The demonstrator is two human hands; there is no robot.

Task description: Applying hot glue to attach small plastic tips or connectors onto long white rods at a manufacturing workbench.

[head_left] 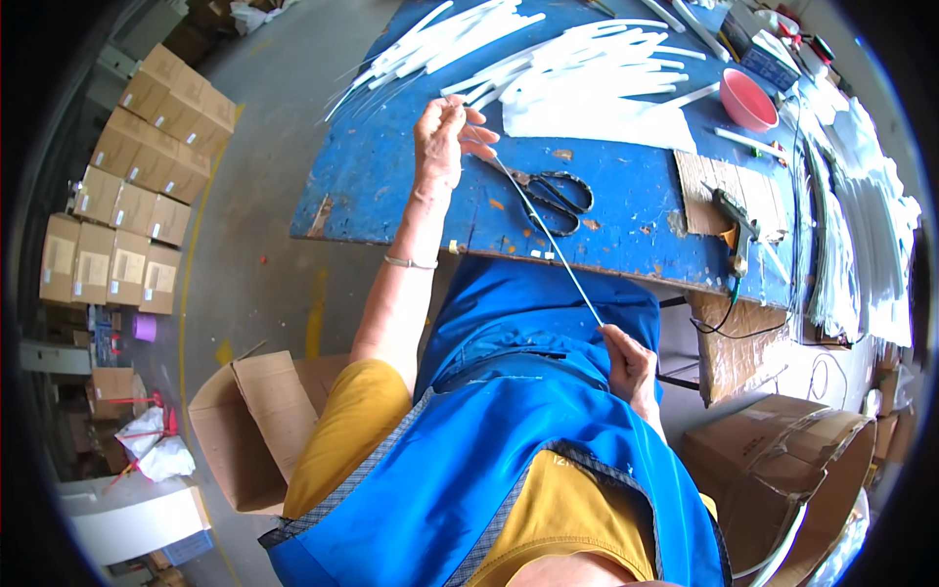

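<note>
Two hands grip one thin white rod (548,238) stretched over the blue table's (626,205) near edge: left hand (442,142) pinching its far end at eleven o'clock of the black scissors (558,192), right hand (629,367) clenched on its near end at five o'clock, above the apron (489,460).

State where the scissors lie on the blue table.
In the head view, the black-handled scissors lie on the blue table, just right of the left hand.

left hand (442,142): my fingers pinch thin white rod (548,235) over blue table (391,186)
right hand (629,364): grips rod's lower end
nearby: black scissors (559,191)
</note>
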